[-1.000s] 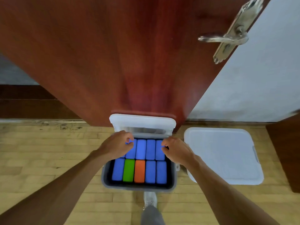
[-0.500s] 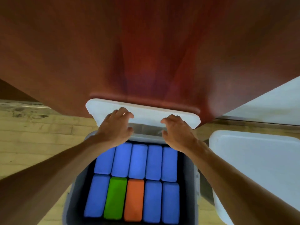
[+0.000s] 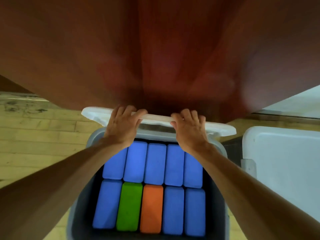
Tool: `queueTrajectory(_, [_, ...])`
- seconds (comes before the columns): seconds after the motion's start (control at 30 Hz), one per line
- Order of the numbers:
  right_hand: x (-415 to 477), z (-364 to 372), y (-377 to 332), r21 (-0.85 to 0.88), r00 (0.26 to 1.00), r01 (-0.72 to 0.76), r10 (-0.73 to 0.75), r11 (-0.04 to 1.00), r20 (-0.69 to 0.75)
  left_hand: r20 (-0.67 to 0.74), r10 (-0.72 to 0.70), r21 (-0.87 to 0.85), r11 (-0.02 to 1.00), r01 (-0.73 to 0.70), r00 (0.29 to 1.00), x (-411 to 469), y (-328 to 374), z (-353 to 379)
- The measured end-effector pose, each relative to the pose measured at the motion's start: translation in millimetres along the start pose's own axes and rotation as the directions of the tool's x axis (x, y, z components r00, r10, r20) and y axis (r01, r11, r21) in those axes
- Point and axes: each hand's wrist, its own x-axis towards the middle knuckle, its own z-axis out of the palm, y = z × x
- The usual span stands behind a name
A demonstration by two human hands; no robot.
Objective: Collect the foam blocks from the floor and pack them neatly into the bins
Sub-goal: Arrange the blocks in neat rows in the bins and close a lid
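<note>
Left grip (image 3: 123, 126) and right grip (image 3: 189, 130) are both clenched on the white lid (image 3: 223, 130), upper middle of frame. The fingers curl over its top edge, so I log both as grasping it.

The dark red door (image 3: 155, 49) fills the upper half and is blurred. Wood floor (image 3: 43, 135) shows at middle left. A white-topped container (image 3: 280, 161) sits at the right edge, just beside the gray bin (image 3: 78, 213). That bin is at lower centre, open, with the lid tilted at its far rim.

The foam blocks (image 3: 156, 163) are inside in two rows of five, packed touching. I count all blue except one green block (image 3: 129, 206) and one orange block (image 3: 151, 208), side by side in the near row.
</note>
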Motion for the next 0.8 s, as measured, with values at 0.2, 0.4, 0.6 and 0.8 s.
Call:
queueTrajectory(0.2, [-40.7,0.2,0.1,0.069,0.986,-0.097,0.086,0.993,0.142,0.254,-0.012,-0.061,0.998,0.028,0.967,-29.3,9.0,-18.7])
queueTrajectory(0.4, [-94.0,-35.9,-11.0,0.105,0.996,-0.082,0.079,0.991,0.033,0.349,0.068,-0.112,0.993,-0.031,0.935,-66.5,18.8,-78.1])
queueTrajectory(0.6, [-162.3,-55.3,-18.3,0.112,0.996,0.012,-0.021,0.994,0.082,0.309,0.071,-0.087,0.995,-0.046,0.948,-135.5,48.6,-99.9])
queueTrajectory(0.8, [-220.0,-16.2,-10.8,0.142,0.985,0.129,-0.143,0.981,0.093,0.382,0.016,-0.054,0.999,0.005,0.924,-193.6,73.9,-75.0])
